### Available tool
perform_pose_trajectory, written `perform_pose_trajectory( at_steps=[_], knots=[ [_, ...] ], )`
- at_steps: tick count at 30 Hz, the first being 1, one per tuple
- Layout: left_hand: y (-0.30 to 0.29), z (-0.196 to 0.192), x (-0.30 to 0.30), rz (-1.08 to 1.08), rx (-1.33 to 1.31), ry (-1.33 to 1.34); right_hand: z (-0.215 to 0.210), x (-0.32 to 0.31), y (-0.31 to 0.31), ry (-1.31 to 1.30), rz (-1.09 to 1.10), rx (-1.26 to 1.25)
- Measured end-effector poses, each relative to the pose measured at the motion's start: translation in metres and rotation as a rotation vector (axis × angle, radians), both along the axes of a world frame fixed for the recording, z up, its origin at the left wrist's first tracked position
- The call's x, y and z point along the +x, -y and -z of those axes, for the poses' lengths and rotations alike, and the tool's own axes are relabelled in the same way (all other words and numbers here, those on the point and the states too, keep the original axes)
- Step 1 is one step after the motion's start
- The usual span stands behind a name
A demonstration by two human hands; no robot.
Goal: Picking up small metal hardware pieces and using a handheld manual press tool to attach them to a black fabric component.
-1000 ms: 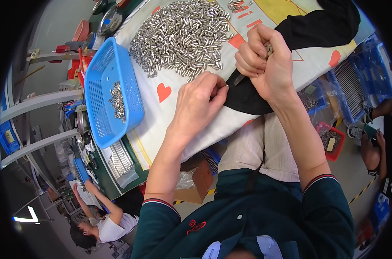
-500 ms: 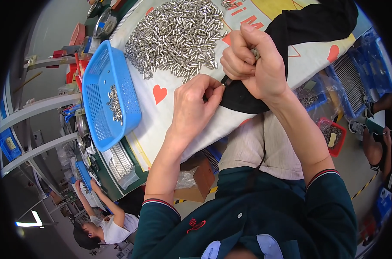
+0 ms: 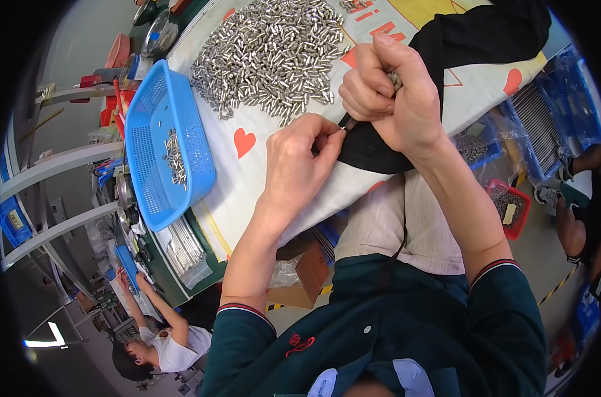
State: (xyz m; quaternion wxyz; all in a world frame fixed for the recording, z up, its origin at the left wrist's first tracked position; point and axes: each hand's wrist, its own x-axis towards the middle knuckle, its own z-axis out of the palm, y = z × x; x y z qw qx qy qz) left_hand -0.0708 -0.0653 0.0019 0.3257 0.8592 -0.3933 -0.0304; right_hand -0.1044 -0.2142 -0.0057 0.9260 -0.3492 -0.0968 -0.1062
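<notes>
My left hand (image 3: 294, 162) is closed in a pinch, holding a small metal pin (image 3: 343, 129) whose tip just shows at the fingertips. Close beside it, my right hand (image 3: 400, 92) is a fist around a small hand tool, its handle mostly hidden. The tool's narrow dark end (image 3: 350, 123) points at the pin and seems to meet it. Under both hands lies a black cloth (image 3: 373, 152). Beyond them, a large heap of small silvery metal pins (image 3: 267, 56) is spread on the tabletop.
A blue perforated basket (image 3: 204, 142) with a few metal pins stands left of the heap. White heart-printed cloth (image 3: 247, 178) covers the table. At the right are a red bin (image 3: 520, 228) and blue trays (image 3: 545, 132). Another person (image 3: 175, 347) works at lower left.
My hands keep nearly the same pose, with only a tiny shift of the right fist. The other person's hands at the lower left have moved slightly.
</notes>
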Motion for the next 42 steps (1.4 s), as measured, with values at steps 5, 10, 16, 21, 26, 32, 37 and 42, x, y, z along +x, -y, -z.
perform_pose_trajectory(
  at_steps=[5, 10, 16, 21, 26, 32, 37, 42],
  knots=[
    [-0.001, -0.001, -0.001, -0.015, -0.010, 0.004, -0.001, 0.000, -0.003, -0.012, 0.003, -0.006],
    [0.002, 0.001, -0.001, -0.030, -0.039, -0.095, 0.000, -0.001, -0.005, 0.007, 0.020, -0.051],
    [-0.001, 0.004, 0.001, -0.043, -0.058, -0.200, -0.011, -0.001, -0.015, -0.033, 0.107, -0.175],
    [0.000, 0.003, 0.002, -0.032, -0.092, -0.227, -0.014, 0.002, -0.022, -0.033, 0.124, -0.199],
    [0.001, 0.001, -0.002, -0.044, -0.059, -0.217, -0.014, 0.003, -0.018, -0.129, 0.115, -0.149],
    [0.000, -0.002, -0.004, 0.011, 0.004, 0.058, -0.002, 0.010, 0.001, -0.152, 0.029, 0.021],
    [-0.002, -0.009, -0.002, -0.025, -0.358, -0.543, -0.003, 0.009, 0.003, -0.185, 0.028, 0.038],
    [-0.011, -0.007, 0.007, -0.019, -0.556, -1.255, -0.005, 0.007, 0.001, -0.212, 0.041, 0.055]
  ],
)
